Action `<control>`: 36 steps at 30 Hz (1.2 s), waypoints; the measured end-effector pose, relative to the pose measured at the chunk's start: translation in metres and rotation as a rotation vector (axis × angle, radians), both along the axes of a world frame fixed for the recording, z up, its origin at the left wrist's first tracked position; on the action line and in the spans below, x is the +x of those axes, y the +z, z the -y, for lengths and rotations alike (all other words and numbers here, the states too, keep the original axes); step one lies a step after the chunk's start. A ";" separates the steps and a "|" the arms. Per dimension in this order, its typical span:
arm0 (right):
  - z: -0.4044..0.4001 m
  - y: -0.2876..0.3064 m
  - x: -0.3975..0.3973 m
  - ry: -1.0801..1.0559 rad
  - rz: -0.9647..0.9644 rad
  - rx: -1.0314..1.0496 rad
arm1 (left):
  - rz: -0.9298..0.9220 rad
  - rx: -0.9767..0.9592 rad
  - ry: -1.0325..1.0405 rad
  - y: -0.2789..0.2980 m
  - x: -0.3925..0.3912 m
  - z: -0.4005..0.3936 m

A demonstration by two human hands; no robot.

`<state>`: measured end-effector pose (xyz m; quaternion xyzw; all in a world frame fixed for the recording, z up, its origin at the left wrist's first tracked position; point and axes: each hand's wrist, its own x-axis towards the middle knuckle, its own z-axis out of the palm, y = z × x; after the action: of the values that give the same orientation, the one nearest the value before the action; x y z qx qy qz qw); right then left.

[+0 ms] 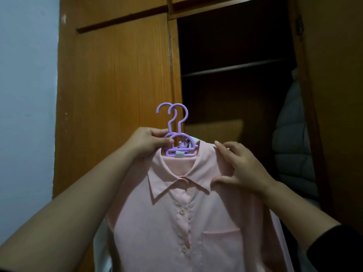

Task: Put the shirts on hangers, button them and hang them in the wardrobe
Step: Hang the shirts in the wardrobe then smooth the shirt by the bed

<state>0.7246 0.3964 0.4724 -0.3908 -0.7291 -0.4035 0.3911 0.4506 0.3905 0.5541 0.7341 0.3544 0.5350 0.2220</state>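
A pink buttoned shirt [176, 228] hangs on a purple plastic hanger [177, 122], with a second purple hanger hook just behind it. A pale garment edge shows behind the pink shirt; whether it sits on the second hanger I cannot tell. My left hand [149, 143] grips the hangers at the neck, below the hooks. My right hand [239, 167] pinches the pink shirt's right shoulder beside the collar. Both are held up in front of the open wardrobe [235, 95], below its dark rail [233, 68].
The wardrobe's closed wooden door [117, 85] fills the left; a blue-white wall [27, 95] lies beyond it. A grey quilted jacket [292, 146] hangs at the right end inside. The open door panel [337, 114] stands at the far right.
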 end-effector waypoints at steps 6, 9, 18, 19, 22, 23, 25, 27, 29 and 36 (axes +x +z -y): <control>-0.011 -0.003 0.011 -0.006 0.023 -0.047 | 0.041 0.021 0.003 0.002 0.005 -0.005; -0.019 -0.006 0.018 -0.063 0.028 -0.015 | 0.047 0.017 0.018 0.002 0.004 -0.014; -0.063 -0.007 0.032 -0.045 -0.040 -0.085 | -0.036 -0.140 -0.048 0.010 0.001 -0.057; -0.068 -0.008 0.035 -0.026 -0.064 -0.114 | -0.022 -0.162 -0.057 0.011 0.001 -0.063; -0.087 -0.010 0.046 -0.010 -0.125 -0.172 | 0.092 -0.154 -0.028 0.014 -0.001 -0.088; -0.094 -0.010 0.051 -0.023 -0.130 -0.171 | 0.080 -0.127 0.015 0.016 -0.002 -0.098; -0.110 -0.007 0.061 -0.053 -0.129 -0.167 | -0.099 0.008 0.173 0.022 -0.001 -0.119; -0.126 -0.002 0.068 -0.071 -0.146 -0.185 | -0.207 0.181 0.265 0.026 0.006 -0.138; -0.141 0.004 0.074 -0.084 -0.183 -0.186 | -0.182 0.308 0.286 0.029 0.015 -0.154; -0.190 0.011 0.092 -0.038 -0.230 -0.073 | -0.132 0.495 0.269 0.035 0.037 -0.201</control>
<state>0.8162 0.5868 0.4838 -0.4622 -0.6862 -0.3365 0.4498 0.4872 0.5919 0.5895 0.7455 0.3211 0.5810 -0.0605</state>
